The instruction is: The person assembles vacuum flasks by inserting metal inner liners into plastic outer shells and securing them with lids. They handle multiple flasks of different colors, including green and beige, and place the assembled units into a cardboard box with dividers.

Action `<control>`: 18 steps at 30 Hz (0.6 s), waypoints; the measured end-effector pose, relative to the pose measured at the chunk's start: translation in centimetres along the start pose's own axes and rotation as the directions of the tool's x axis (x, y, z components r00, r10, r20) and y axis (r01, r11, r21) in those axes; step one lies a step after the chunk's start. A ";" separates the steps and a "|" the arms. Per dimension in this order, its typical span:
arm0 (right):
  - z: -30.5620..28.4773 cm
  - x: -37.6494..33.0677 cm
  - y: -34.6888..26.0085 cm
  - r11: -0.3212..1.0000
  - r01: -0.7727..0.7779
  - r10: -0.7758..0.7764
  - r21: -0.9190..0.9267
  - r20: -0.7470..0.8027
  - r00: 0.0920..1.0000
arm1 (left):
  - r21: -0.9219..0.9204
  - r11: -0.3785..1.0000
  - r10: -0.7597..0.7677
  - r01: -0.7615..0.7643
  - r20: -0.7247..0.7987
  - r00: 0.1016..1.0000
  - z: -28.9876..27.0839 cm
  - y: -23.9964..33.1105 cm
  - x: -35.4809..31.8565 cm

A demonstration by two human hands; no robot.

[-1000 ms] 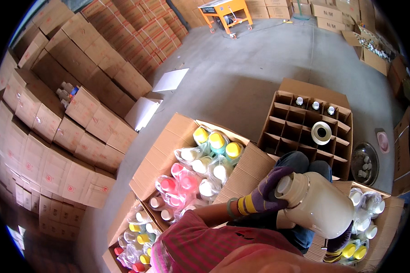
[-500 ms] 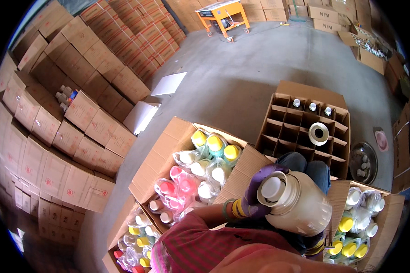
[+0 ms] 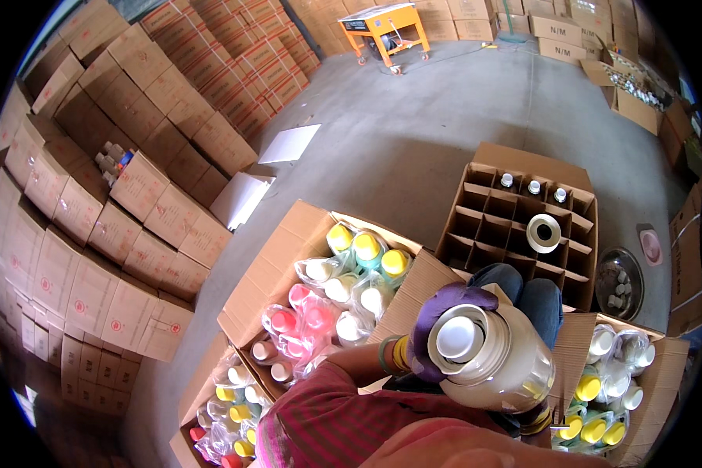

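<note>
We find the left hand (image 3: pixel 444 324), in a purple glove, closed round the neck of a big cream flask (image 3: pixel 491 359), fingers curled over the top rim next to its white stopper (image 3: pixel 458 337). The right hand (image 3: pixel 534 417) is mostly hidden under the flask base; only a glove edge and yellow cuff show, so we cannot tell how far it is closed or whether it bears the weight. The flask is held in mid-air over the knees (image 3: pixel 522 292), tilted w/ its mouth toward the camera, between the open carton of wrapped flasks (image 3: pixel 343 281) on the left and a second carton of yellow- and white-capped flasks (image 3: pixel 600 382) on the right. Risks, in our judgement: 1) grip is at the neck only, on a smooth body, so a slip would drop it onto the concrete floor (image 3: pixel 413 125) or onto the packed flasks below, and a glass liner, if fitted, would likely break; 2) we cannot tell if the stopper is seated, and at this tilt it could fall out; 3) cartons crowd the lap on both sides, so a swing either way may knock the flaps or crush the plastic wrapping. The divided carton (image 3: pixel 522 222) ahead, near its far edge holding three small bottles (image 3: pixel 532 186) and a tape roll (image 3: pixel 544 232) mid-grid, sits beyond the knees; reaching it w/ one hand on the neck would strain the hold.
</note>
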State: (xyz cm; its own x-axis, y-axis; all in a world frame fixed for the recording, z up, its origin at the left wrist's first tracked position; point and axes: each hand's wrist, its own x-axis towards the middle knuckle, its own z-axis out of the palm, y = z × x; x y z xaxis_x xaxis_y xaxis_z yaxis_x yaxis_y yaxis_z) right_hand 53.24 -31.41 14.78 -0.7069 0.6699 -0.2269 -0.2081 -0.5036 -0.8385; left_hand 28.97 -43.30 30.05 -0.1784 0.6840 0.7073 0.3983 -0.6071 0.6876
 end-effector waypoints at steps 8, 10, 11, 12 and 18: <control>-0.1 1.0 -0.4 1.000 0.004 -0.004 -0.019 -0.019 1.000 | -0.155 0.980 -0.129 0.124 -0.025 0.991 -0.3 -1.0 0.5; -0.1 1.1 -0.3 1.000 0.000 -0.001 -0.017 -0.016 1.000 | -0.213 0.965 -0.155 0.151 -0.002 0.988 -0.5 -1.4 0.5; -0.1 1.2 -0.3 1.000 -0.002 0.002 -0.016 -0.013 1.000 | -0.235 0.958 -0.162 0.166 0.040 0.986 -0.9 -1.7 0.6; -0.1 1.3 -0.3 1.000 -0.002 0.002 -0.021 -0.021 1.000 | -0.241 0.961 -0.122 0.139 0.082 0.989 -1.4 -2.3 1.2; -0.3 1.6 -0.5 0.999 0.006 -0.007 -0.034 -0.029 1.000 | -0.236 0.941 -0.246 0.241 0.008 0.969 -0.7 0.2 2.1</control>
State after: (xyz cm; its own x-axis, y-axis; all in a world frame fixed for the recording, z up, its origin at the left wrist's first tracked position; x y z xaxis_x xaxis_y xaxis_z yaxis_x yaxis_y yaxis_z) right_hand 52.43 -29.86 14.68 -0.6856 0.6888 -0.2356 -0.1889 -0.4809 -0.8562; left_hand 28.04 -42.22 31.77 -0.2640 0.8157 0.5148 0.1196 -0.5019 0.8566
